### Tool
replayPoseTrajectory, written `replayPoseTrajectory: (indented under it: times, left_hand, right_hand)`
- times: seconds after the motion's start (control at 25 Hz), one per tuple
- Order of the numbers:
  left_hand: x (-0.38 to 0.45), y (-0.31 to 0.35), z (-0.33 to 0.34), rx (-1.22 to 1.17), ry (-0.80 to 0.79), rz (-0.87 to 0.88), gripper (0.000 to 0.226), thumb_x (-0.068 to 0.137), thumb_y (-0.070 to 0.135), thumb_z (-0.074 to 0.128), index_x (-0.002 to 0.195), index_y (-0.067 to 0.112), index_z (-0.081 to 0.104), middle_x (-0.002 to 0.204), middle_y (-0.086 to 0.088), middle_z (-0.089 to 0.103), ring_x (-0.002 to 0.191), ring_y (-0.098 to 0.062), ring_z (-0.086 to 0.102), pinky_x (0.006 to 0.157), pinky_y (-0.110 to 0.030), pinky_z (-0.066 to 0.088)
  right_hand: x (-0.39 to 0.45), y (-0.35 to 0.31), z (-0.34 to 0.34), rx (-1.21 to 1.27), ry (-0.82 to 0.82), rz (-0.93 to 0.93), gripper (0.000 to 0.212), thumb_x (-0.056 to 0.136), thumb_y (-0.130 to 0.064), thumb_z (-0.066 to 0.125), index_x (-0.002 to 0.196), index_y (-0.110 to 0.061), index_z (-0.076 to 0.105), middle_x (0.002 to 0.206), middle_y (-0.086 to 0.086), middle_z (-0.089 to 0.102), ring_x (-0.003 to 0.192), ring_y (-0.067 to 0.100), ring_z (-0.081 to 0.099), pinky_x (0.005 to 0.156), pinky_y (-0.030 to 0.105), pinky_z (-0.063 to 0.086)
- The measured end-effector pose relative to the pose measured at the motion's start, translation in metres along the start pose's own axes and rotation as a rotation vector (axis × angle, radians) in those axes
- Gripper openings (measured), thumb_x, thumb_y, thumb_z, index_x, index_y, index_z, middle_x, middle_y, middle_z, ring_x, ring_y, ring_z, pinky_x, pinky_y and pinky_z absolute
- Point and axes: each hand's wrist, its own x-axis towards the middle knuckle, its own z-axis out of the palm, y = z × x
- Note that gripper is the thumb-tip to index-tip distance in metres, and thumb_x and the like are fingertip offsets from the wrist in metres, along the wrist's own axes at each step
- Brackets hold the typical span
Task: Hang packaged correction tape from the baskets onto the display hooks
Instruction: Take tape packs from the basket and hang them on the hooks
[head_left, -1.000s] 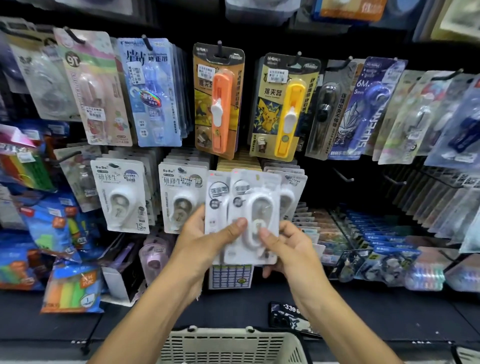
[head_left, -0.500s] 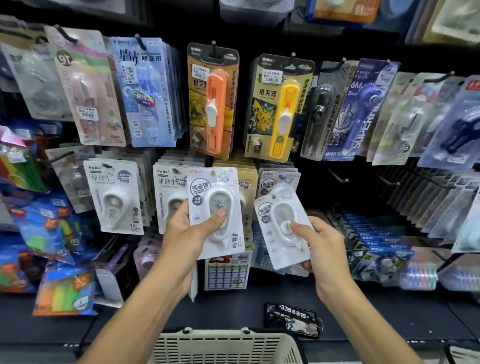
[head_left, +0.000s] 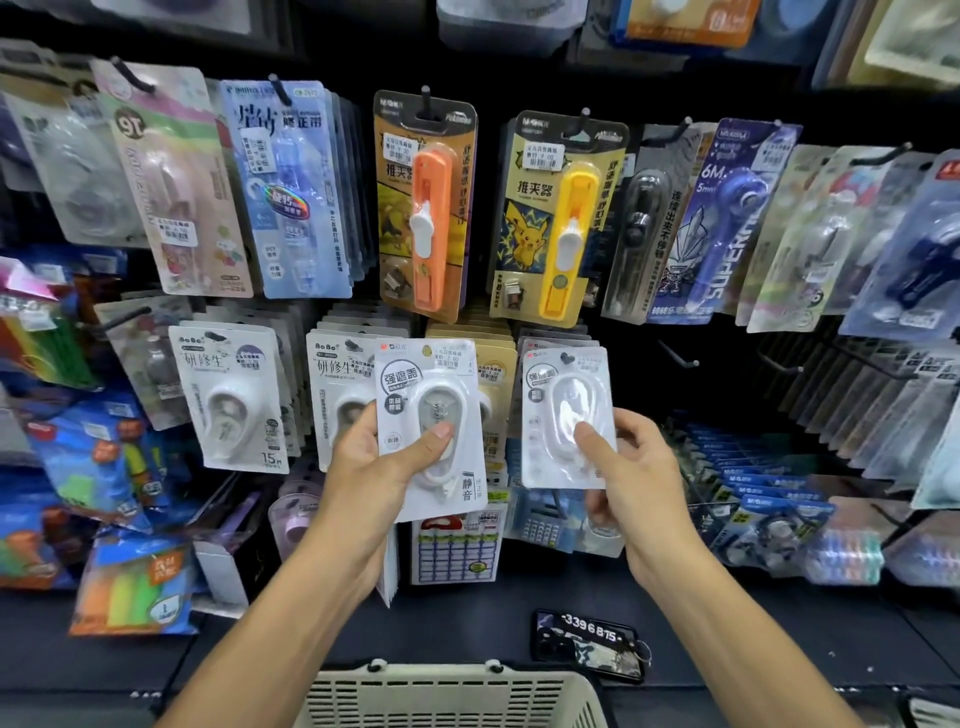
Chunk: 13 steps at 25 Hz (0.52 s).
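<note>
"3396875" on key tag (head_left: 589, 644); "SUPER" on blue pack (head_left: 727, 228)

Bright, even light falls from above and in front onto the display, while the black backboard (head_left: 727, 374) and the shelf (head_left: 467, 618) beneath stay dark. Glare streaks the clear blister of the correction tape pack (head_left: 569, 415) on the right and the glossy blue pack (head_left: 296, 192) higher up. The middle is fairly sharp. Toward the left and right edges the hanging packs smear, bend and lean outward from wide-angle distortion. Forearms throw only soft shadows.
</note>
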Motion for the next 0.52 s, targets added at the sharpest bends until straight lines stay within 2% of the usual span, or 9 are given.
replayPoseTrajectory:
  times: [0.08,0.12,0.16,0.2,0.28,0.32,0.4,0.48,0.52]
  left_hand:
    - [-0.001,0.001,0.001,0.007,-0.003,0.002,0.044,0.073,0.02,0.078,0.116,0.022,0.067,0.111,0.001,0.078,0.104,-0.019,0.074,0.092,-0.04,0.054]
    - [-0.001,0.0,0.002,0.022,-0.011,0.006,0.044,0.075,0.022,0.077,0.117,0.023,0.067,0.112,0.002,0.078,0.104,-0.018,0.074,0.092,-0.038,0.054]
    - [-0.003,-0.001,0.004,0.05,-0.026,0.009,0.043,0.076,0.025,0.076,0.118,0.024,0.067,0.111,0.004,0.078,0.104,-0.015,0.074,0.092,-0.036,0.054]
    - [-0.004,-0.002,0.007,0.095,-0.054,0.013,0.043,0.076,0.031,0.075,0.119,0.027,0.066,0.111,0.007,0.078,0.103,-0.011,0.074,0.09,-0.033,0.054]
    - [-0.009,-0.002,0.016,0.216,-0.126,0.025,0.041,0.076,0.047,0.072,0.114,0.035,0.065,0.105,0.016,0.077,0.094,0.0,0.072,0.077,-0.021,0.053]
    - [-0.01,-0.002,0.019,0.283,-0.153,0.038,0.038,0.076,0.054,0.068,0.11,0.039,0.065,0.102,0.021,0.076,0.091,0.005,0.071,0.07,-0.015,0.052]
    - [-0.011,-0.002,0.023,0.419,-0.174,0.081,0.029,0.082,0.061,0.061,0.106,0.045,0.064,0.102,0.028,0.072,0.095,0.006,0.068,0.07,-0.011,0.05]
    - [-0.011,-0.002,0.018,0.688,-0.089,0.255,0.022,0.091,0.054,0.062,0.111,0.044,0.061,0.108,0.032,0.066,0.106,0.007,0.059,0.084,-0.012,0.047]
    - [-0.009,-0.002,0.014,0.871,-0.024,0.38,0.027,0.094,0.046,0.062,0.121,0.042,0.059,0.12,0.031,0.062,0.115,0.006,0.052,0.095,-0.017,0.043]
  right_hand:
    - [-0.002,0.002,0.003,-0.142,0.041,0.075,0.054,0.095,-0.029,0.068,0.139,-0.035,0.038,0.126,-0.005,0.057,0.088,0.017,0.07,0.07,0.037,0.061]
    - [-0.007,0.003,0.004,-0.249,0.039,0.022,0.055,0.093,-0.034,0.069,0.137,-0.039,0.037,0.133,-0.007,0.053,0.097,0.011,0.067,0.078,0.035,0.059]
    - [-0.014,0.005,0.008,-0.267,-0.02,-0.071,0.05,0.089,-0.04,0.071,0.128,-0.045,0.04,0.133,-0.01,0.054,0.098,0.005,0.065,0.079,0.028,0.056]
    - [-0.021,0.005,0.013,-0.176,-0.153,-0.155,0.047,0.085,-0.042,0.075,0.121,-0.047,0.044,0.128,-0.01,0.06,0.096,0.006,0.068,0.075,0.025,0.057]
    - [-0.031,0.005,0.026,0.01,-0.424,-0.209,0.048,0.079,-0.032,0.081,0.115,-0.043,0.052,0.118,-0.001,0.07,0.093,0.022,0.074,0.072,0.032,0.062]
    - [-0.032,0.003,0.03,0.052,-0.458,-0.224,0.047,0.078,-0.024,0.082,0.113,-0.04,0.055,0.116,0.001,0.072,0.093,0.027,0.074,0.071,0.036,0.062]
    - [-0.027,-0.002,0.031,0.123,-0.319,-0.238,0.043,0.081,-0.011,0.08,0.108,-0.038,0.061,0.115,0.001,0.073,0.097,0.025,0.074,0.066,0.031,0.06]
    - [-0.019,-0.004,0.021,0.123,-0.119,-0.195,0.041,0.088,-0.007,0.074,0.107,-0.042,0.063,0.12,-0.001,0.07,0.102,0.019,0.071,0.067,0.029,0.057]
    - [-0.015,-0.003,0.014,0.088,-0.053,-0.167,0.041,0.09,-0.009,0.071,0.108,-0.045,0.063,0.124,-0.002,0.068,0.103,0.019,0.069,0.069,0.035,0.057]
